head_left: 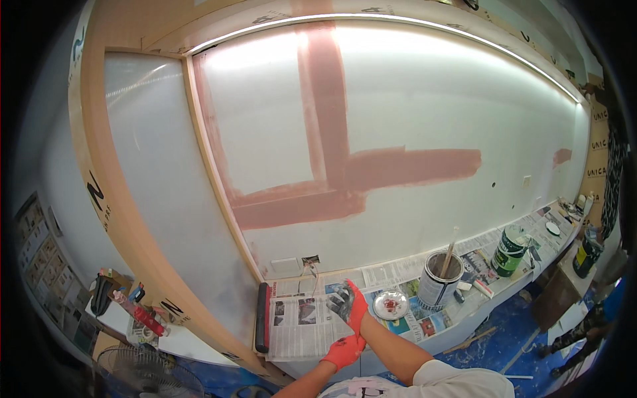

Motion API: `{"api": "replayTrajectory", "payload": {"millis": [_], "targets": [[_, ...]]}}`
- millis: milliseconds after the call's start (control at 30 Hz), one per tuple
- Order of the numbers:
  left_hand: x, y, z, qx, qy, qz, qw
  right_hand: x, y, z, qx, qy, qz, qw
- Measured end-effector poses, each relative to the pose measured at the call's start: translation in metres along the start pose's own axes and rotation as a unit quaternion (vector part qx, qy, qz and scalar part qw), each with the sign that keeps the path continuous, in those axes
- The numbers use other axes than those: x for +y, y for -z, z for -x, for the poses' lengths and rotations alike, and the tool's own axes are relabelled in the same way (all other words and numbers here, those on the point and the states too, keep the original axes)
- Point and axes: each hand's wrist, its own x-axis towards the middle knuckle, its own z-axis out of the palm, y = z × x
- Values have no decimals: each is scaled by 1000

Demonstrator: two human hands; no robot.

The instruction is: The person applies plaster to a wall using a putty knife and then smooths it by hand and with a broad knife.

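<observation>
My right hand [352, 309] wears a red work glove with a dark grey coated palm. Its fingers are spread over the newspaper, and it holds nothing. My left hand [343, 352], in a matching red glove, is closed at the right wrist, pinching the cuff of the right-hand glove. Just right of my right hand lies a round lid [391, 304] with reddish smears in its middle. Past it stands an opened paint can [438, 284] with a brush [448, 257] standing in it. Newspaper sheets [295, 335] cover the counter beneath my hands.
A long dark tool box [263, 318] with red trim stands at the counter's left end. A green paint can [508, 252] sits further right. The white wall behind carries reddish-brown painted bands [418, 167]. Loose wires [310, 267] hang from a wall box. At the right edge a person [584, 331] is partly visible.
</observation>
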Motion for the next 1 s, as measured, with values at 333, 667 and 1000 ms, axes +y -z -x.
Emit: {"api": "replayTrajectory", "payload": {"millis": [333,667,1000], "targets": [[78,112,17,192,172,154,954,28,38,-19,-39,135,645,751],[26,69,42,340,161,604,703,33,-14,23,22,81,763,641],[-8,96,47,295,161,-112,935,78,4,17,-58,73,918,385]]}}
